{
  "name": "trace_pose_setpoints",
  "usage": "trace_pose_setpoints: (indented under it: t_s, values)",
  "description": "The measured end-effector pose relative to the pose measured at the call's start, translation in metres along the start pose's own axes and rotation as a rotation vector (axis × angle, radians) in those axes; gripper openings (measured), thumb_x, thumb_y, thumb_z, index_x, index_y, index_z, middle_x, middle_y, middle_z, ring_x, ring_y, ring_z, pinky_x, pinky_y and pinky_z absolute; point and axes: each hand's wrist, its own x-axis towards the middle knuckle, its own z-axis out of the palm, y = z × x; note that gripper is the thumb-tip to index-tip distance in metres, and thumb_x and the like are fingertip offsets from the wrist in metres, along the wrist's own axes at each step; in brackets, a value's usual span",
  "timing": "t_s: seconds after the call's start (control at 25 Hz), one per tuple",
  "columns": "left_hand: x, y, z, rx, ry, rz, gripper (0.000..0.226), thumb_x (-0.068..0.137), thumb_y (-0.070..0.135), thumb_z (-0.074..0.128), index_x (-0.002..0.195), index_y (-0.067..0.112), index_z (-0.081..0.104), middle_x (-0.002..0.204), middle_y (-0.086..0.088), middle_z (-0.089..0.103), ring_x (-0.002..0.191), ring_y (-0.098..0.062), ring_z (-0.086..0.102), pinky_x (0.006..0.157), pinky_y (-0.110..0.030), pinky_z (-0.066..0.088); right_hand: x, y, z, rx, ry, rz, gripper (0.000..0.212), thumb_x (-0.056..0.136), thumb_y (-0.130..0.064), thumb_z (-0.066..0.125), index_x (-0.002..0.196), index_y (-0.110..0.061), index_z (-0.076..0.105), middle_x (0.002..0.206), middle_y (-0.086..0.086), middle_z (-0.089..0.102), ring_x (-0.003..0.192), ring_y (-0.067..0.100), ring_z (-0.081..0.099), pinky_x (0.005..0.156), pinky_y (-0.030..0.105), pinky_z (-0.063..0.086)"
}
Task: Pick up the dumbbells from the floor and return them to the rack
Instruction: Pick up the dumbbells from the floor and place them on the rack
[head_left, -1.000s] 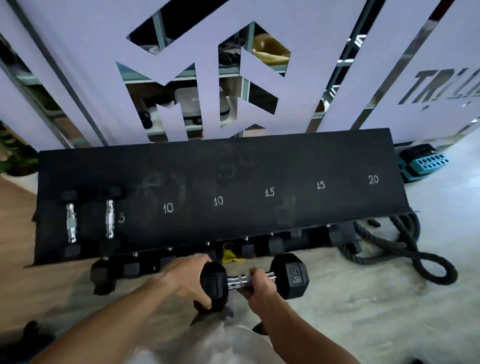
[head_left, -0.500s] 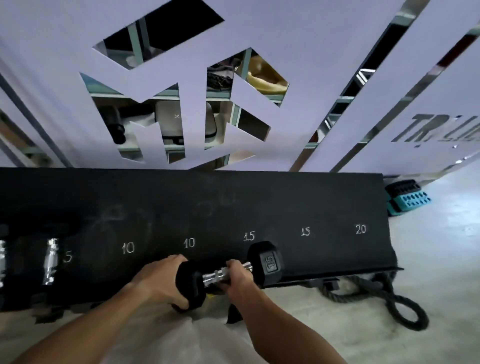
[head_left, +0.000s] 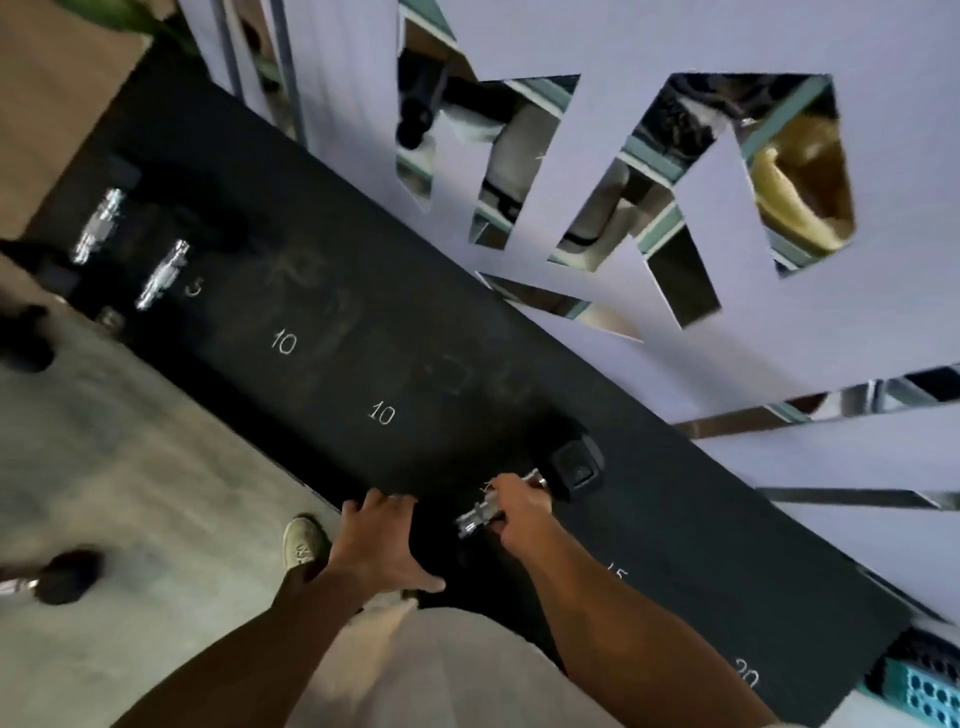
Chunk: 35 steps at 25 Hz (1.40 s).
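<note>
a pale lilac wall panel (head_left: 675, 47) with angular cut-outs fills the far side, and the view is tilted so the long black dumbbell rack (head_left: 363, 322) runs diagonally from far left to near right across a grey concrete floor (head_left: 130, 467). on the rack's top, between the second chalked "10" and the first "15", lies the black hex dumbbell with a chrome handle (head_left: 574, 464); its far head sits on the rack surface and its near head is lost in shadow. my right hand (head_left: 514, 512) is wrapped around the chrome handle, fingers closed on it. my left hand (head_left: 382, 545) is spread flat with fingers apart, resting at the rack's near edge just left of the dumbbell, gripping nothing.

further left along the rack, two small black dumbbells with chrome handles (head_left: 161, 275) lie side by side next to the chalked "5". the spots by both "10" marks hold no weights. another black dumbbell (head_left: 57, 574) lies on the floor at the near left, partly cut off by the frame edge. my beige shoe (head_left: 304, 540) shows on the floor just left of my left forearm, close to the rack's base. at the near right corner, beyond the "20" mark, a teal block with round holes (head_left: 930, 691) sits on the floor.
</note>
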Motion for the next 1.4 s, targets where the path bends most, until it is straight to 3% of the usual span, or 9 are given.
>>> trace_pose_setpoints:
  t_s: [0.16,0.32,0.56,0.76,0.84,0.96,1.04,1.16,1.4]
  values:
    - [0.001,0.015,0.030,0.036,0.050,-0.062,0.103,0.030,0.096,0.047,0.106,0.028,0.062,0.108,0.004,0.064,0.108,-0.023,0.045,0.093,-0.048,0.030,0.021,-0.003,0.006,-0.229,-0.022,-0.055,0.020,0.077,-0.012,0.070,0.093,-0.007,0.059,0.092,0.012,0.067,0.088,0.028,0.068,0.084,0.050,0.059]
    - [0.008,0.014,0.041,0.145,0.003,-0.082,0.112,0.038,0.095,0.041,0.125,0.026,0.059,0.138,0.001,0.050,0.124,-0.028,0.036,0.103,-0.056,0.021,0.034,0.004,0.017,-0.250,-0.049,-0.036,0.027,0.076,-0.012,0.070,0.101,-0.005,0.062,0.094,0.013,0.070,0.086,0.026,0.069,0.080,0.045,0.061]
    - [0.009,0.014,0.060,0.165,-0.038,-0.104,0.117,0.044,0.095,0.037,0.136,0.024,0.052,0.144,-0.001,0.045,0.128,-0.029,0.036,0.106,-0.059,0.021,0.039,0.015,0.013,-0.228,-0.077,-0.031,0.035,0.077,-0.019,0.072,0.109,-0.013,0.058,0.101,0.007,0.067,0.085,0.020,0.066,0.060,0.031,0.055]
    - [-0.005,0.018,0.054,0.047,-0.178,-0.219,0.114,0.060,0.088,0.050,0.150,0.023,0.029,0.149,-0.003,0.038,0.133,-0.029,0.039,0.107,-0.053,0.033,0.031,0.028,0.013,-0.331,-0.058,-0.139,0.036,0.083,-0.022,0.067,0.116,-0.013,0.057,0.106,0.010,0.068,0.096,0.026,0.067,0.090,0.043,0.057]
    - [-0.013,0.008,0.050,-0.044,-0.217,-0.199,0.104,0.066,0.080,0.059,0.150,0.026,0.031,0.147,-0.001,0.043,0.133,-0.026,0.043,0.108,-0.050,0.036,0.018,0.039,0.015,-0.556,-0.019,-0.149,0.040,0.081,-0.027,0.063,0.117,-0.010,0.058,0.106,0.011,0.068,0.092,0.027,0.068,0.082,0.041,0.059]
    - [-0.039,-0.031,0.042,-0.203,-0.237,-0.189,0.066,0.081,0.070,0.056,0.136,0.033,0.051,0.134,0.002,0.058,0.124,-0.020,0.054,0.104,-0.040,0.044,-0.014,0.062,0.025,-0.812,-0.034,-0.131,0.033,0.081,-0.029,0.058,0.108,-0.011,0.059,0.093,0.007,0.066,0.072,0.021,0.066,0.046,0.024,0.053]
    - [-0.068,-0.064,0.042,-0.322,-0.242,-0.245,0.054,0.087,0.063,0.055,0.132,0.033,0.055,0.130,0.002,0.061,0.124,-0.016,0.055,0.106,-0.034,0.044,-0.042,0.082,0.047,-0.921,-0.179,-0.175,0.025,0.081,-0.027,0.054,0.098,-0.009,0.061,0.097,0.014,0.069,0.075,0.028,0.070,0.048,0.028,0.057]
    - [-0.118,-0.116,0.050,-0.396,-0.178,-0.325,0.047,0.092,0.054,0.054,0.133,0.031,0.056,0.130,0.001,0.062,0.126,-0.016,0.054,0.108,-0.032,0.042,-0.083,0.112,0.092,-1.164,-0.349,-0.360,0.021,0.078,-0.030,0.053,0.073,-0.013,0.065,0.085,0.016,0.073,0.082,0.035,0.073,0.071,0.040,0.063]
    - [-0.253,-0.229,0.087,-0.554,-0.080,-0.548,0.041,0.095,0.050,0.050,0.130,0.030,0.059,0.126,0.001,0.067,0.124,-0.016,0.056,0.104,-0.031,0.043,-0.188,0.205,0.192,-1.313,-0.509,-0.562,0.020,0.083,-0.020,0.052,0.067,-0.013,0.060,0.060,0.009,0.064,0.050,0.023,0.061,0.048,0.025,0.048]
